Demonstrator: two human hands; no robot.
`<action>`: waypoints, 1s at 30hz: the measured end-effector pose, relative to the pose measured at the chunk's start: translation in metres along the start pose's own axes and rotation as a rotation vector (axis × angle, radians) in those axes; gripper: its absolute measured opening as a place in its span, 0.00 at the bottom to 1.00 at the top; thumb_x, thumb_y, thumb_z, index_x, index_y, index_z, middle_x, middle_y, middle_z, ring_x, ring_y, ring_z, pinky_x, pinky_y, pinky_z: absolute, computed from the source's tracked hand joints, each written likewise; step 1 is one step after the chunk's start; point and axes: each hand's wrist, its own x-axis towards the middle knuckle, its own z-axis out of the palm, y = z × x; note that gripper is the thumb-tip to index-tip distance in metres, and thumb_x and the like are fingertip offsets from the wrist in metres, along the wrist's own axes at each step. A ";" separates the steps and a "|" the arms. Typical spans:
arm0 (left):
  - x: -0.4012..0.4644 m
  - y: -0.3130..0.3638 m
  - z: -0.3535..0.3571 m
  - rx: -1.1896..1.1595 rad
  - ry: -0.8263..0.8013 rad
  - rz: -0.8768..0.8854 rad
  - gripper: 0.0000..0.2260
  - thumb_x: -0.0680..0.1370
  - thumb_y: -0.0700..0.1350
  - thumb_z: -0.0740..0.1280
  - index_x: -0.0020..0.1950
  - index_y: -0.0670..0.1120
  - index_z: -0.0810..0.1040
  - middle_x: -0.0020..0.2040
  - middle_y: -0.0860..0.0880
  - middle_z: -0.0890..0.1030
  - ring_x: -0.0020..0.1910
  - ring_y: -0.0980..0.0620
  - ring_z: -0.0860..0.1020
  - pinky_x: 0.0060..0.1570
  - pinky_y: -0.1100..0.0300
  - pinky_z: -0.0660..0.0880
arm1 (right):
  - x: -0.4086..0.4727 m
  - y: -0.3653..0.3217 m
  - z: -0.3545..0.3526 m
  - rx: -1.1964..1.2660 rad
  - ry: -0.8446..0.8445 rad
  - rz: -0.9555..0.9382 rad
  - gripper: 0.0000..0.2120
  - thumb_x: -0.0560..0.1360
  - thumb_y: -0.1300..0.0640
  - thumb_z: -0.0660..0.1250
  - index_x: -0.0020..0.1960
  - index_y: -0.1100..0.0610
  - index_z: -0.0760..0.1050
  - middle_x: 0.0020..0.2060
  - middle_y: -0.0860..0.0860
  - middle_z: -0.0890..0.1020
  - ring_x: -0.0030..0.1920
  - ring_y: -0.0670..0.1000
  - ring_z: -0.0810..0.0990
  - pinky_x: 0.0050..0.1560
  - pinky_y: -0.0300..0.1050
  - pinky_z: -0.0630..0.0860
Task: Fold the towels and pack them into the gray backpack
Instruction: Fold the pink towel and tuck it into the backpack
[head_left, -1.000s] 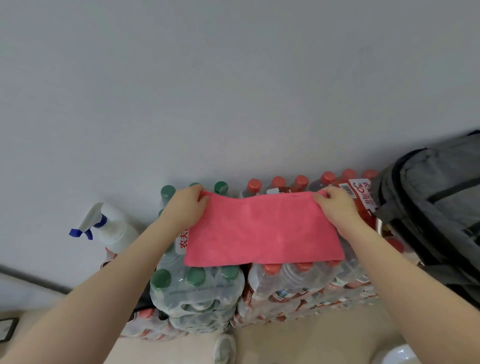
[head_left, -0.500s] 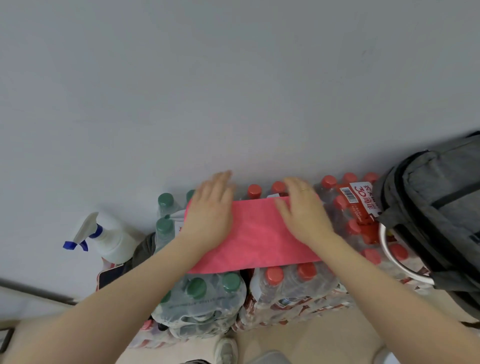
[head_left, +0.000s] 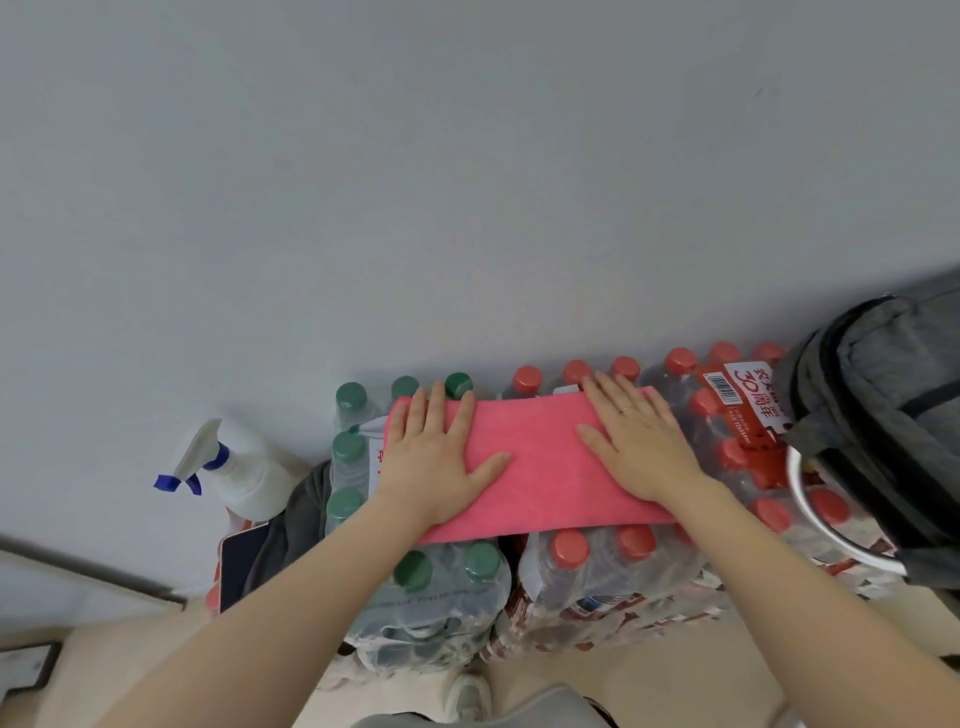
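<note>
Pale grey wall (head_left: 467, 182) fills the upper part of the head view, and below it stacked shrink-wrapped packs of bottles serve as the work surface: a green-capped pack (head_left: 415, 587) at 7 o'clock of the scene's centre and a red-capped pack (head_left: 623, 566) beside it toward 5 o'clock. A pink towel (head_left: 540, 467) lies folded into a long band across the tops of both packs. The left hand (head_left: 441, 457) rests flat on the towel's left end, fingers straight and spread, thumb pointing inward. The right hand (head_left: 639, 447) lies flat on the right end, fingers straight and close together, a ring on one finger. The backpack (head_left: 883, 415) stands at 3 o'clock of the towel, apart from it, over a white rim (head_left: 810, 514). A white spray bottle (head_left: 244, 473) with a blue nozzle stands at 9 o'clock, near the green caps. A phone (head_left: 241, 566) lies at 8 o'clock, beside dark cloth (head_left: 296, 519).
</note>
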 end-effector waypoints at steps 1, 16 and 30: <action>0.001 0.000 0.000 0.010 -0.008 -0.014 0.45 0.62 0.72 0.32 0.76 0.54 0.44 0.77 0.43 0.45 0.76 0.43 0.44 0.72 0.44 0.40 | -0.003 0.008 0.000 0.025 -0.010 0.057 0.34 0.75 0.37 0.37 0.76 0.52 0.44 0.76 0.48 0.47 0.76 0.48 0.45 0.74 0.49 0.42; 0.002 0.098 -0.005 -0.014 0.020 0.359 0.40 0.67 0.68 0.35 0.76 0.52 0.44 0.78 0.50 0.47 0.76 0.50 0.46 0.73 0.52 0.42 | -0.023 0.043 -0.019 0.646 0.145 0.470 0.14 0.78 0.52 0.59 0.53 0.64 0.71 0.52 0.61 0.78 0.53 0.62 0.76 0.48 0.51 0.71; 0.030 0.142 0.002 -0.109 -0.134 0.379 0.34 0.75 0.63 0.54 0.76 0.51 0.46 0.77 0.49 0.47 0.76 0.47 0.47 0.73 0.50 0.43 | -0.037 0.062 -0.073 1.037 0.073 0.233 0.13 0.73 0.63 0.64 0.57 0.58 0.74 0.52 0.56 0.81 0.51 0.55 0.80 0.52 0.54 0.78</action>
